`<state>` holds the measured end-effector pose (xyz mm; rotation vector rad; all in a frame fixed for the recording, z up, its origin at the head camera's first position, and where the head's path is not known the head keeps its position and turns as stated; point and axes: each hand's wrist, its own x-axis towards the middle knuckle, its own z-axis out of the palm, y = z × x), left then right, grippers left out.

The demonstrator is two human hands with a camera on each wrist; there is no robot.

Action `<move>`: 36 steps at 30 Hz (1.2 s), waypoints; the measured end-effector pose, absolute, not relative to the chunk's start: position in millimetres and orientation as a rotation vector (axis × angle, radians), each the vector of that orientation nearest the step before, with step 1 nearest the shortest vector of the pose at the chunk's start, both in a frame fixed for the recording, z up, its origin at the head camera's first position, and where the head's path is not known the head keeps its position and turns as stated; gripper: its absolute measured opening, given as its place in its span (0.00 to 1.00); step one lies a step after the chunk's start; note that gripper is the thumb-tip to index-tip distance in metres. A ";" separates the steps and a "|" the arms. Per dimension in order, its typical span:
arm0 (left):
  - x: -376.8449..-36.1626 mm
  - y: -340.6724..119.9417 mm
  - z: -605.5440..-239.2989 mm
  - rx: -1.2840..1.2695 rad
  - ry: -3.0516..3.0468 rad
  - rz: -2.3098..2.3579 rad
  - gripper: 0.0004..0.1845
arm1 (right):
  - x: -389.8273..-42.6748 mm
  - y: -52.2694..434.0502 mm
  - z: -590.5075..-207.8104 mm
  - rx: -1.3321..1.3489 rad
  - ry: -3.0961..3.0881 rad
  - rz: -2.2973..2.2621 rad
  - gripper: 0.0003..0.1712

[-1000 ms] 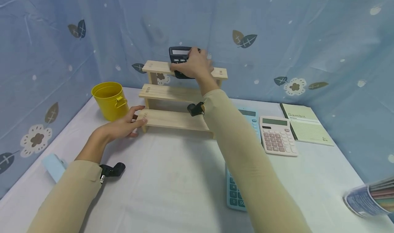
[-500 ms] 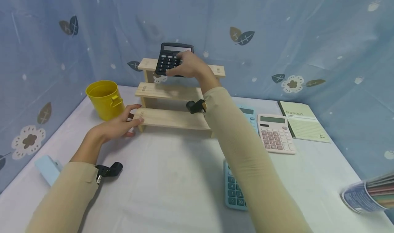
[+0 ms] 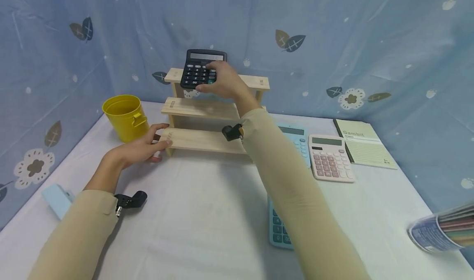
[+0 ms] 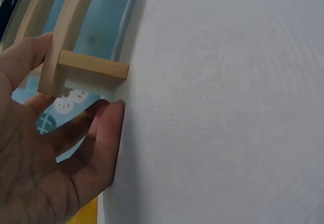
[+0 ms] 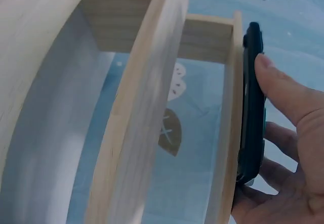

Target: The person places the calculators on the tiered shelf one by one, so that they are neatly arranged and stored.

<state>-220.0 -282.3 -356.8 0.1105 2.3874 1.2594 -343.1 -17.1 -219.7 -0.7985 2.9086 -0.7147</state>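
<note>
Black calculator (image 3: pixel 200 68): at top tier of wooden rack (image 3: pixel 203 108); seating not discernible. Right hand (image 3: pixel 224 80): grip pinching calculator's right side. Left hand (image 3: pixel 137 151): grip holding bottom tier's end. Step, apparently: placement. Next move likely needs base settled, then release.

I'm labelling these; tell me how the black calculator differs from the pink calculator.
The black calculator has mostly dark keys; the pink calculator, pink and white ones. The right hand holds the black calculator, while the pink calculator lies on the table. Both have a display above the keys.
</note>
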 end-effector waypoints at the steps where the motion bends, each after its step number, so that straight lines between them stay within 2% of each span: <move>1: -219.7 -282.5 -356.9 0.110 2.391 1.252 0.48 | -342.6 -18.6 -219.9 -0.799 2.903 -0.718 0.48; 21: -218.1 -284.8 -359.4 0.085 2.404 1.277 0.48 | -339.5 -39.3 -224.3 -0.719 2.912 -0.652 0.48; 28: -220.9 -279.0 -363.0 0.072 2.404 1.289 0.48 | -334.8 -28.1 -222.4 -0.719 2.895 -0.670 0.52; 33: -222.1 -278.6 -362.2 0.080 2.393 1.305 0.48 | -325.7 -13.0 -217.3 -0.698 2.903 -0.576 0.49; 36: -219.2 -282.3 -361.5 0.063 2.400 1.294 0.48 | -317.3 -6.3 -214.7 -0.729 2.882 -0.465 0.50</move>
